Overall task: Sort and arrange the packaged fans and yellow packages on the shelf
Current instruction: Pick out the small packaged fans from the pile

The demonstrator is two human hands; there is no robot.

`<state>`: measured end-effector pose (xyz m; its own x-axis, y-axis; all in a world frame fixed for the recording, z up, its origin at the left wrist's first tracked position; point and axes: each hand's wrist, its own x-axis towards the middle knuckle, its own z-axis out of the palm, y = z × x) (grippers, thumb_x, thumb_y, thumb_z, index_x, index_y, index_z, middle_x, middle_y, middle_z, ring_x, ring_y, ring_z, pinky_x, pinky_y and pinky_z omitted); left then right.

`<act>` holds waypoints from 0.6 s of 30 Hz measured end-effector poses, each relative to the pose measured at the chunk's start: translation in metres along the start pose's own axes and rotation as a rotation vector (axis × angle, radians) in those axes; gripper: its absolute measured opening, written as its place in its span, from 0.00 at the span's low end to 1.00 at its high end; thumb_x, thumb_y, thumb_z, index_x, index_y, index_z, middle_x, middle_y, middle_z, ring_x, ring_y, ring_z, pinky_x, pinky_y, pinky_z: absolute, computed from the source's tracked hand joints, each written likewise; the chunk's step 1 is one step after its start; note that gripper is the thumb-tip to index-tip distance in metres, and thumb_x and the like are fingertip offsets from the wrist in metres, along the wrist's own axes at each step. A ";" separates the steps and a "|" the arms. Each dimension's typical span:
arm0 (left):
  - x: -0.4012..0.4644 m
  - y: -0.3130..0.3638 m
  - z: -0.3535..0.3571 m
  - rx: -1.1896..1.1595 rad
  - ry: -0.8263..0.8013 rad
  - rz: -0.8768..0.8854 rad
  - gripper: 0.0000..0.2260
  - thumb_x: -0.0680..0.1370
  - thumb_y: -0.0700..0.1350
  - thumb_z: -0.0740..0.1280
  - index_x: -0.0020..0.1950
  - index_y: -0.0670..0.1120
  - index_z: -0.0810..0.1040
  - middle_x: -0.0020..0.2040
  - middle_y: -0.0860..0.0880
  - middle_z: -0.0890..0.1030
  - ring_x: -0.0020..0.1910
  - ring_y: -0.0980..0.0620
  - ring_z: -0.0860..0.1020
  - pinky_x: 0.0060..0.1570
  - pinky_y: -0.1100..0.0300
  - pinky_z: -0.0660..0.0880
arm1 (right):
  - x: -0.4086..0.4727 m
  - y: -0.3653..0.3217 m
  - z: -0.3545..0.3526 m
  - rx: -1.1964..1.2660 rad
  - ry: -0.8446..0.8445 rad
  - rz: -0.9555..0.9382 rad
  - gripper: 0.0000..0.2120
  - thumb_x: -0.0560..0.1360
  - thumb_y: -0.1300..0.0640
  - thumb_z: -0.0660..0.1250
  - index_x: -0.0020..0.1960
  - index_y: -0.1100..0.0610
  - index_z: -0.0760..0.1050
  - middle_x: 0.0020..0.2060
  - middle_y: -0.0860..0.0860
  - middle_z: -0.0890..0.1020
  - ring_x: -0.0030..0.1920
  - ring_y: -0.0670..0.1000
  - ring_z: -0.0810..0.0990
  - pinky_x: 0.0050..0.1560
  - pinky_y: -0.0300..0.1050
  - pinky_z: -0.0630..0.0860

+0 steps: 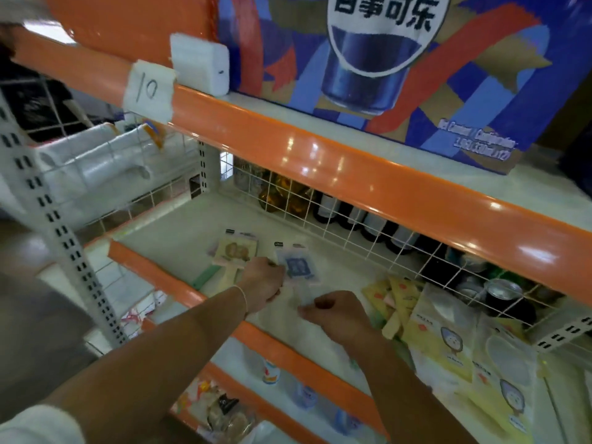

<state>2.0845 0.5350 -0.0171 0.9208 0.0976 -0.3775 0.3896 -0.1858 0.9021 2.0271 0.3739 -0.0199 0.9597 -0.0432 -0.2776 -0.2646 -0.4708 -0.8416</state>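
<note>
On the middle shelf (pixel 179 225), behind the orange front lip, two packaged fans are laid flat side by side. A beige fan (pixel 235 251) sits at 11 o'clock of the left hand (pixel 264 280); a blue fan (pixel 298 267) lies just beside that hand, at its 2 o'clock. The left fingers are curled against the blue fan's lower edge and appear to pinch it, though the contact is blurred. The right hand (pixel 339 312) hovers at 5 o'clock of the blue fan, fingers curled; something thin and clear may be pinched there, but it cannot be told for sure.

Handling, as judged: the fans are likely light, flat and fairly stiff through the blade, wrapped in slick clear film that could slide between fingers. A hold at the handle end or across a card edge is judged safest; the film alone would probably crinkle and slip.

The yellow packages (pixel 445 338) are piled at 3 o'clock on the same shelf, overlapping and tilted. They look soft and light, best taken by a corner or top edge.

Counts: two fans laid out; roughly four or five yellow packages, overlap preventing an exact count. Dark bottles (pixel 368 219) are seen behind the wire grid (pixel 352 232) at 12 o'clock.
</note>
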 end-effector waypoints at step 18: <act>0.047 -0.019 -0.162 0.008 0.155 -0.036 0.05 0.75 0.44 0.66 0.46 0.42 0.76 0.40 0.41 0.79 0.31 0.46 0.74 0.30 0.58 0.72 | 0.053 -0.078 0.135 -0.409 0.107 -0.201 0.23 0.68 0.55 0.70 0.21 0.55 0.62 0.16 0.47 0.63 0.19 0.44 0.63 0.21 0.33 0.58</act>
<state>2.1179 0.7020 -0.0180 0.8927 0.2542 -0.3721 0.4229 -0.1873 0.8866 2.0859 0.5274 -0.0314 0.9982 0.0036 -0.0601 -0.0342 -0.7867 -0.6163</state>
